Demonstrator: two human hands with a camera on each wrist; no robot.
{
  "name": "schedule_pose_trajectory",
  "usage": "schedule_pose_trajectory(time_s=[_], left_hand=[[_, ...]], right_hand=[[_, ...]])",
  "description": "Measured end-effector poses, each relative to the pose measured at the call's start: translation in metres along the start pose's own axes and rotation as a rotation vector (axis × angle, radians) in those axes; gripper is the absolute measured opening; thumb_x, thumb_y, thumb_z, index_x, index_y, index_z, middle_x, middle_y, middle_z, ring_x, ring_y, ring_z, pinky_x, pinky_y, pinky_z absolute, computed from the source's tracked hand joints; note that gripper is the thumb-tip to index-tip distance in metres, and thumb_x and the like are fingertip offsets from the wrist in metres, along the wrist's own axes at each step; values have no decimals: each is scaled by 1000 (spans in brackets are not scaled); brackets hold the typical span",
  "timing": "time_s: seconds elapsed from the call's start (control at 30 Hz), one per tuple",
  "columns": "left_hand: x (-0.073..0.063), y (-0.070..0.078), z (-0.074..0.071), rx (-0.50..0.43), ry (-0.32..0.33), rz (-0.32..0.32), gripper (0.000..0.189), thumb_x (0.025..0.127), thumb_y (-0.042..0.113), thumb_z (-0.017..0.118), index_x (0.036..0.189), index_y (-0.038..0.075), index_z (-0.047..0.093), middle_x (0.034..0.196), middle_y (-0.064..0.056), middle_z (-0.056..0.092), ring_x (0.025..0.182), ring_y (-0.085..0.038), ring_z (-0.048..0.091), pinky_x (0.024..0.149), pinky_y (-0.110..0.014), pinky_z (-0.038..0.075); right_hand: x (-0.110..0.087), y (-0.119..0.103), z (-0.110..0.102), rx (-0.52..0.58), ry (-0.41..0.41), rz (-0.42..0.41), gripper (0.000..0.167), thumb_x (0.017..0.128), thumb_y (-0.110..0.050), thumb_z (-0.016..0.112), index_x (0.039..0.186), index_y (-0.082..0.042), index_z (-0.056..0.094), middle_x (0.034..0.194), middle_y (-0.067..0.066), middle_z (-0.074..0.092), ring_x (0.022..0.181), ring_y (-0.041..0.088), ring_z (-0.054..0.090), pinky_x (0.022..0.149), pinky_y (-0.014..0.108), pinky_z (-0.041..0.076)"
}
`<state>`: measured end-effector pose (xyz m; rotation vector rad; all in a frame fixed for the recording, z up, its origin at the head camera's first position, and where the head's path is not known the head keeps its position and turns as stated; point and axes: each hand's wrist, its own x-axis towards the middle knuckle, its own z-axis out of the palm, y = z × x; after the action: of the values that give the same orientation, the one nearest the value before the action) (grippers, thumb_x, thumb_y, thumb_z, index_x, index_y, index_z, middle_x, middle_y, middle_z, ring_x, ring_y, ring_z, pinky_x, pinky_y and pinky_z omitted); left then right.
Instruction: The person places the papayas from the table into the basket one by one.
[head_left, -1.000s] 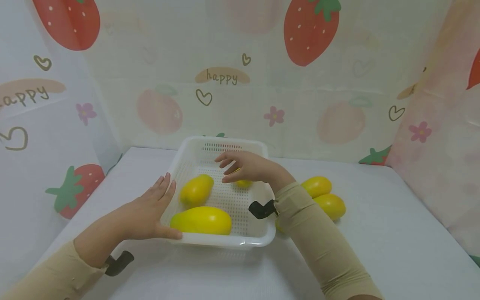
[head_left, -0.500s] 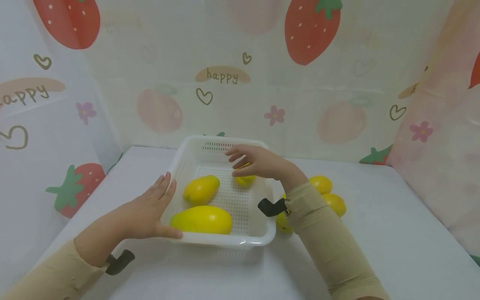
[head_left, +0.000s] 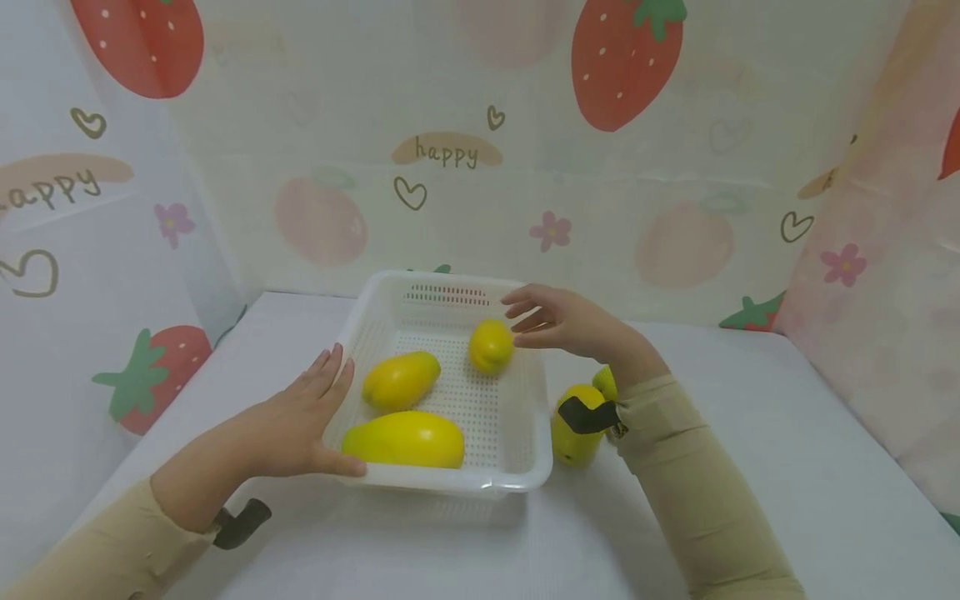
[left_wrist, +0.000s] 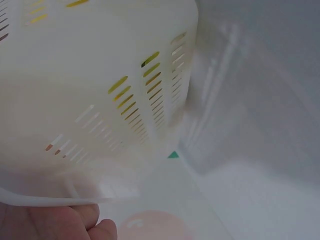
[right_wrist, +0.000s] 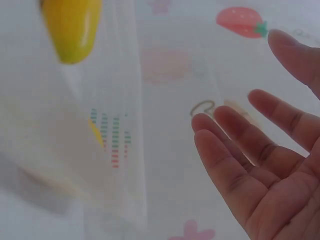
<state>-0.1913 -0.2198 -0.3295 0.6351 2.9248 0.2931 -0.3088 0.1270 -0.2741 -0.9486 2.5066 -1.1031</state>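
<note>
The left hand [head_left: 288, 429] is resting straight-fingered on the basket [head_left: 450, 480]; three fruits [head_left: 401, 380] are lying inside. The right hand [head_left: 573, 323] is hovering loose-fingered above the right rim [head_left: 545, 429]; more fruits [head_left: 575, 448] are sitting right, on the bench [head_left: 750, 425].

White rectangular perforated plastic basket [head_left: 450, 477]: smooth, rim glossy, walls duller and milky from my left wrist. Yellow oval fruits [head_left: 405, 440]: smooth skins, waxy highlights. My beige cloth sleeves [head_left: 697, 475]: matt, wrinkled. Black bent wrist pieces [head_left: 243, 523]: low sheen, material unclear to me. White flat tabletop [head_left: 750, 433]: matt. Pale fruit-printed backdrop sheet [head_left: 480, 217]: creased; I can't tell cloth from plastic.
</note>
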Motion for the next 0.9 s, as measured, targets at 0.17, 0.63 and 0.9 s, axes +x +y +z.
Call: schedule_pose_trajectory(time_s=[0.17,0.63,0.9], left_hand=[[0,-1,0,10,8,7,128,60,84,48,145,-2,3,151,-20,-10,138,-36,-5,107,-55,14],[1,-2,1,10,5,20,128,61,84,47,145,-2,2,151,-19,-11,138,-37,-6,107,-55,14],[1,-1,0,6,6,25,127,62,83,48,145,-2,3,151,-20,-11,138,-37,-6,107,-55,13]], right_hand=[[-11,6,-7,-26,26,23,48,84,-24,67,128,-20,47,122,4,54,108,20,57,89,38,47],[-48,30,-31,-22,72,40,52,84,-24,67,130,-17,45,123,6,54,113,26,54,91,41,46],[-76,48,-45,-22,93,59,50,85,-23,65,130,-14,45,122,9,54,110,25,55,92,41,45]])
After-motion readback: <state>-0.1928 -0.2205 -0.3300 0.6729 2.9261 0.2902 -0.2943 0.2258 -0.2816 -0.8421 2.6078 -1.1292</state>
